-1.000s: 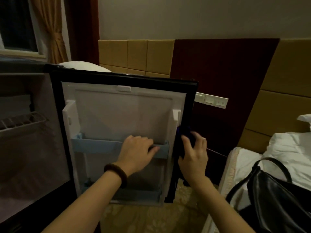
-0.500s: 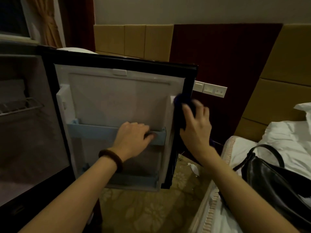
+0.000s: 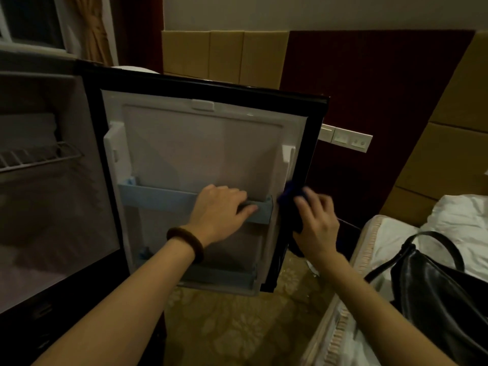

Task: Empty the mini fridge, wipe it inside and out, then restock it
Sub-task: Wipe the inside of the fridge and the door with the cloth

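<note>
The mini fridge door [image 3: 200,143] stands wide open, its white inner liner facing me inside a black frame. My left hand [image 3: 219,212] grips the blue upper door shelf rail [image 3: 155,198], fingers curled over its top edge. My right hand [image 3: 315,223] presses a dark blue cloth [image 3: 289,192] against the door's black outer edge at the height of that rail. The fridge cavity [image 3: 50,207] at the left looks bare, with a wire shelf [image 3: 37,158] in its upper part. A lower blue door shelf [image 3: 216,277] also holds nothing.
A bed with white linen [image 3: 459,228] stands close on the right, and a black leather handbag [image 3: 435,294] lies on it. Wall switches [image 3: 346,140] sit behind the door's edge. Patterned carpet [image 3: 232,326] covers the floor below the door. A curtain [image 3: 92,30] hangs at the upper left.
My right hand with the cloth rose along the door's outer edge and has come back down to rail height. The left hand stays on the shelf rail. The view has shifted slightly.
</note>
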The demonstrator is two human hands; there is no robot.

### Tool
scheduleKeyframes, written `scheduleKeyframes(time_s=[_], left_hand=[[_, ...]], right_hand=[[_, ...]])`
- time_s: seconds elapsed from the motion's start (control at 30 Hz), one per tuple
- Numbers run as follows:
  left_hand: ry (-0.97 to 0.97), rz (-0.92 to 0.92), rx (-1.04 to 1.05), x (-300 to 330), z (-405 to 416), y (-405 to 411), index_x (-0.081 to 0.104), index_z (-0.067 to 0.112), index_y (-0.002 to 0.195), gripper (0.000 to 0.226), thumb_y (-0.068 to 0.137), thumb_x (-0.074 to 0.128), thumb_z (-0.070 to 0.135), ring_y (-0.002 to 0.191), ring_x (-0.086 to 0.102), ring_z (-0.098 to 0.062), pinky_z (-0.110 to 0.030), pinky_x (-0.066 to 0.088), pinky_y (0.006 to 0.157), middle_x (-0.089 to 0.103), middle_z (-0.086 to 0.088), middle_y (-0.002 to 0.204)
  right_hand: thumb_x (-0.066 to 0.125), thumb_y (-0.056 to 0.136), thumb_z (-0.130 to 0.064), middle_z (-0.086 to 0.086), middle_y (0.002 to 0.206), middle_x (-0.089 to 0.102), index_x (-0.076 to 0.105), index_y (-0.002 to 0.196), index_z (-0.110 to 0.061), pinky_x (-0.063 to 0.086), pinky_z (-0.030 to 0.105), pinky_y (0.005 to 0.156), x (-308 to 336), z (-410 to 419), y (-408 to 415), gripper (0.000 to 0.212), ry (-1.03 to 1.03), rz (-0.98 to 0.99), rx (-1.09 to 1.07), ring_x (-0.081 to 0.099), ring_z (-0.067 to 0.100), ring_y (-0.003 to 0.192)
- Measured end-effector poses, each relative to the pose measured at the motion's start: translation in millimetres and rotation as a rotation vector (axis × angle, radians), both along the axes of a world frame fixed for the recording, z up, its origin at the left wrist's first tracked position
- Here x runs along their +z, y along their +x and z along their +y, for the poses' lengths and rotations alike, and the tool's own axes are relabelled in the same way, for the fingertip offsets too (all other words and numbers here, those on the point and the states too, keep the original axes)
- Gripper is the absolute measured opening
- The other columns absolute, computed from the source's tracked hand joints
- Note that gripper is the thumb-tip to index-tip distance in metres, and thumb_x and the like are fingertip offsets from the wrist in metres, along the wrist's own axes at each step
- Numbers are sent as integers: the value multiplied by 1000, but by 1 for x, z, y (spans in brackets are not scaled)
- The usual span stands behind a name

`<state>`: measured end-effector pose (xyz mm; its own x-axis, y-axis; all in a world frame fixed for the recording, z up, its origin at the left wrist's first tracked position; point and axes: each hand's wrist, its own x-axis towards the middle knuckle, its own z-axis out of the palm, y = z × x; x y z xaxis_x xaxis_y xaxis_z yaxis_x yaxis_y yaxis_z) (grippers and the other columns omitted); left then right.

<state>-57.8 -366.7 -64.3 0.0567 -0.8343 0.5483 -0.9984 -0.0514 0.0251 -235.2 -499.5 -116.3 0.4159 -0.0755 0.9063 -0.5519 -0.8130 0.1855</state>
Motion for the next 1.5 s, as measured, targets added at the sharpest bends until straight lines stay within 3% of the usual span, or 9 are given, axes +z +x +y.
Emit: scheduleKeyframes(time_s=[0.2,0.3,0.43,0.53,0.63,0.73,1.0,1.23,1.5], left_hand=[[107,-7,17,5,-8,2,42,26,82,30,90,41,55,87,53,-15,-29,30,72,45,9,81],[98,-15,26,7,-6,1,47,25,85,29,90,43,53,92,54,-18,-30,31,72,56,4,90],[88,-22,33,6,-1,0,50,23,88,31,90,44,53,94,54,-20,-33,33,76,60,1,97],[89,-10,38,5,0,-2,45,24,84,30,90,44,54,94,54,-20,-32,31,76,56,4,91],[84,-26,57,4,-2,-2,40,25,82,31,89,42,56,96,54,-19,-32,30,76,61,3,98],[97,-40,62,4,-5,-1,40,26,82,32,90,41,56,97,54,-20,-32,31,76,62,2,100],[77,-14,47,3,-5,0,41,26,80,32,89,43,56,93,55,-19,-30,27,73,59,3,93],[54,-29,30,2,-7,2,39,27,81,30,89,42,56,93,55,-19,-31,26,72,61,2,96],[73,-31,41,0,-1,3,53,23,90,36,89,42,57,94,54,-19,-33,32,77,61,2,97]], right_hand=[[77,66,-14,17,120,54,47,115,-16,50,38,59,-4,-15,-27,57,-37,481,22,53,34,93],[62,79,-16,16,121,51,50,113,-13,43,33,63,52,-18,-16,36,-110,230,37,48,32,96],[64,77,-9,14,120,49,51,108,-11,44,34,63,60,-15,3,34,-132,-49,24,47,34,94],[58,76,-10,13,118,46,50,105,-11,45,33,61,-5,-5,-1,30,-62,-23,46,45,36,94],[52,80,-15,12,117,44,50,104,-12,50,34,56,-77,5,-15,25,47,198,76,46,32,90],[73,70,-13,9,116,46,52,103,-16,50,35,54,-95,10,-22,40,141,341,69,50,29,82],[71,64,-1,19,109,60,55,104,-9,48,33,62,-32,11,5,44,194,-93,15,45,30,95],[85,53,-11,4,98,64,60,95,-20,46,32,51,-132,18,-24,50,301,431,44,44,20,79],[52,77,-17,15,112,50,50,102,-9,49,34,61,-97,24,1,27,237,-91,-24,46,33,94]])
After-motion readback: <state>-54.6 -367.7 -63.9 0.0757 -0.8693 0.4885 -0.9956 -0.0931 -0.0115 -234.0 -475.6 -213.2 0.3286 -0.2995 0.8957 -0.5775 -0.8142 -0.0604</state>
